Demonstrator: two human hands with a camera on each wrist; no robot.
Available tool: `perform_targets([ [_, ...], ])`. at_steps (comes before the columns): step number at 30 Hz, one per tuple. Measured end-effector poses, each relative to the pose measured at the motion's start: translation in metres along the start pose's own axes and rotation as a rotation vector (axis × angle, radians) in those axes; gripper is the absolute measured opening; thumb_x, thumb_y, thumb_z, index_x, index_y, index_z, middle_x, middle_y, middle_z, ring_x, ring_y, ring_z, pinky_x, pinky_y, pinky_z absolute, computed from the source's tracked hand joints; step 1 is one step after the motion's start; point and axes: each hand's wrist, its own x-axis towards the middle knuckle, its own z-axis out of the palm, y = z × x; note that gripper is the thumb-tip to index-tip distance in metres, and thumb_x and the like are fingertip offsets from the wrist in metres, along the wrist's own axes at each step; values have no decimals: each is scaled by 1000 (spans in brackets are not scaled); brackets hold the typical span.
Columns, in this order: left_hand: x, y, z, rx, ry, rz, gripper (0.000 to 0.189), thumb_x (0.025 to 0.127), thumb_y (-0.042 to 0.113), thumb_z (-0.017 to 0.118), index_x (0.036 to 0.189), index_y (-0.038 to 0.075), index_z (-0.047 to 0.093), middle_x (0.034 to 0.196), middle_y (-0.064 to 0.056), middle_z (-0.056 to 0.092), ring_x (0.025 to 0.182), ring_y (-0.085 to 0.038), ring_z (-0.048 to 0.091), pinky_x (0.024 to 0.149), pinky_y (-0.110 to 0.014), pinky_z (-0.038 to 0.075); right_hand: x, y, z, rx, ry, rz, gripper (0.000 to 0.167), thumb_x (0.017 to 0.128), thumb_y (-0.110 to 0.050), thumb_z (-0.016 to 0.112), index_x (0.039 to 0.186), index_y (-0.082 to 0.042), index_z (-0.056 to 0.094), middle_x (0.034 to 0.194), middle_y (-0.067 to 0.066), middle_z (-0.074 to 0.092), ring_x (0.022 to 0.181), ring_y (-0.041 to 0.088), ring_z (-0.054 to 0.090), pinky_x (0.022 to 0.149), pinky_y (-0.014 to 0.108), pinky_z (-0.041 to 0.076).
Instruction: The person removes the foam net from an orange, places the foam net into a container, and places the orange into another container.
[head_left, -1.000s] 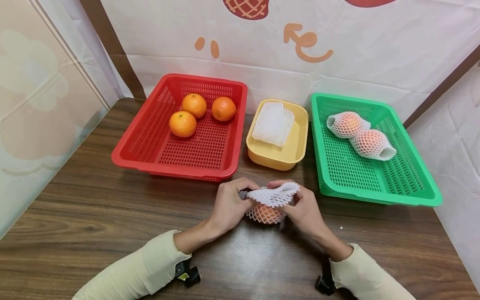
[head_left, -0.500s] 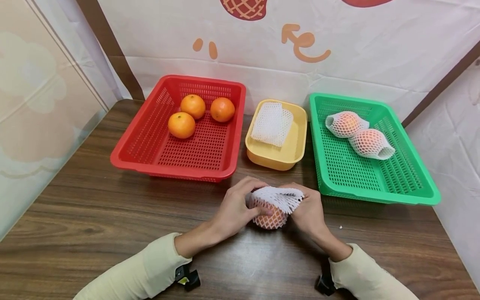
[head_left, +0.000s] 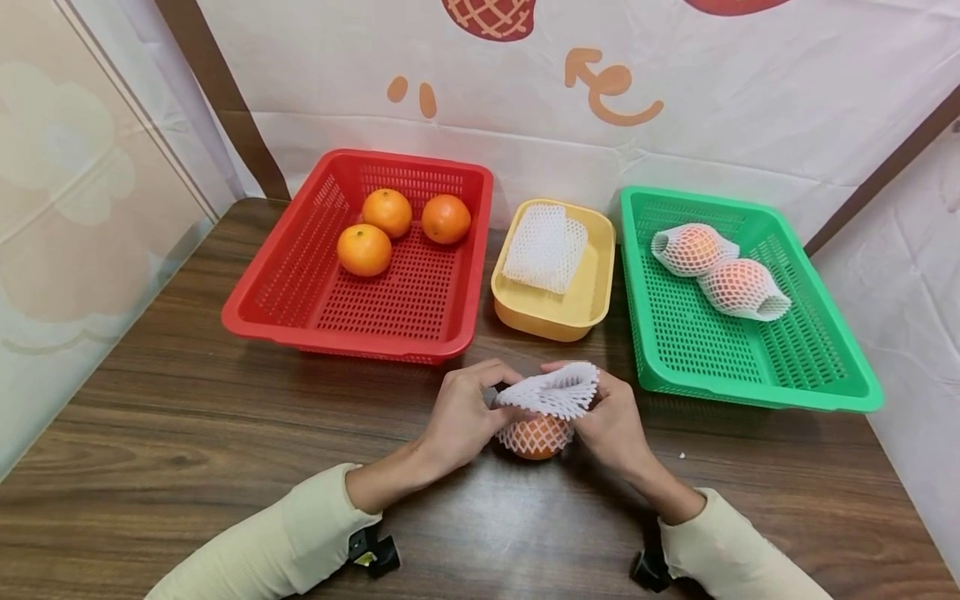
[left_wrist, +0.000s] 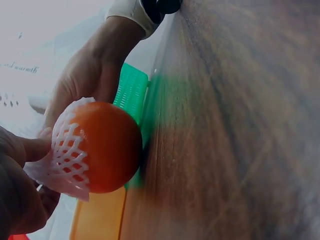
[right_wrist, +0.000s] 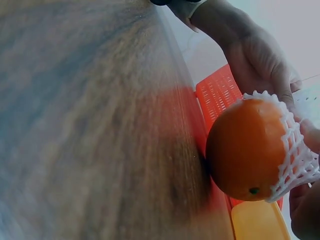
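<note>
My left hand (head_left: 465,417) and right hand (head_left: 611,421) each pinch the white foam net (head_left: 547,400) over the orange (left_wrist: 117,147), which sits low at the near side of the surface (head_left: 225,417), in front of the yellow tray (head_left: 551,325); I can't tell whether it touches down. I'd best stretch both sides evenly and ease the net down, lest it tear. The net's long axis runs roughly upright, mouth upward; the orange, bare below, is too round to show one, its green spot facing sideways.
</note>
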Motion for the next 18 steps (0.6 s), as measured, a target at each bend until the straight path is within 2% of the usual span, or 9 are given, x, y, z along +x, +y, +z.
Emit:
perform_targets([
  [3,0,-1,-1,-22,23,5,26,66,-6,81,84,11,73,84,7,66,80,-5,61,70,-32,52,2,-12,0,52,-86,-24,36,76,17,68,111,9,63,107,18,67,103,13,61,82,22,49],
  [6,0,-3,-2,-34,50,3,34,62,-16,72,84,10,73,84,6,66,77,-6,58,65,-27,50,3,-20,-1,20,-141,-78,36,76,19,67,111,10,62,108,20,66,104,12,61,84,22,49],
  [8,1,-4,-2,-42,69,3,37,59,-19,68,84,9,72,84,6,66,76,-7,57,64,-24,49,4,-22,-1,-27,-149,-124,34,75,19,67,108,9,63,106,19,66,102,11,61,84,22,48],
  [11,1,-4,-2,-56,81,13,38,60,-19,66,83,9,72,85,6,65,78,-8,57,65,-24,48,4,-19,-1,-98,-101,-181,31,73,19,69,102,6,67,99,15,69,96,9,63,80,21,49],
  [14,1,-4,-2,-71,69,19,32,65,-15,74,87,8,71,88,5,64,78,-10,58,65,-27,49,3,-6,-1,-168,-7,-201,32,69,18,72,95,-1,71,91,7,70,86,8,64,73,19,49],
  [16,1,-3,-1,-67,47,12,30,68,-6,81,92,8,70,91,5,63,81,-11,58,67,-28,49,3,5,-1,-203,49,-211,33,67,17,74,92,-5,72,86,3,70,80,9,63,70,19,49],
  [18,1,-2,0,-35,25,1,34,67,7,86,97,9,70,94,5,63,85,-10,58,71,-28,49,1,12,-2,-232,91,-212,34,67,16,76,91,-8,73,84,0,70,76,8,63,67,18,49],
])
